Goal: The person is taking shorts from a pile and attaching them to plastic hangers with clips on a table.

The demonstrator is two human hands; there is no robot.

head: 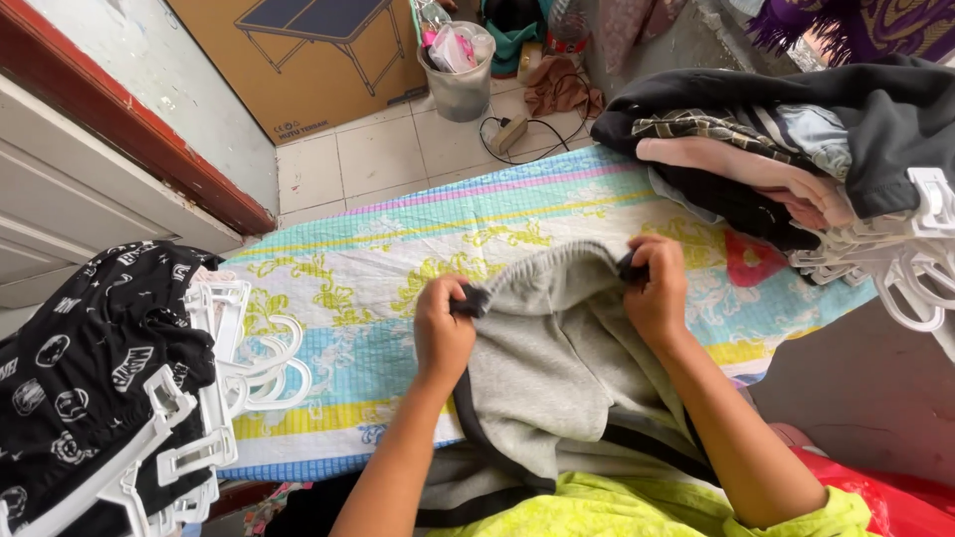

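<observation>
Both hands, left hand (pixel 441 326) and right hand (pixel 656 288), grip closed the waistband of grey shorts (pixel 567 368) on the flowered cloth (pixel 378 268).

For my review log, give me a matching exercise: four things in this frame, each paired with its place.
Things:
1. grey garment
2. black patterned clothes
3. grey bin
4. white hangers

Places:
A. on the tiled floor
B. far left, on hangers
C. held at its waistband by the left hand and right hand
D. right edge, under piled clothes

Pairs: 1-C, 2-B, 3-A, 4-D
</observation>
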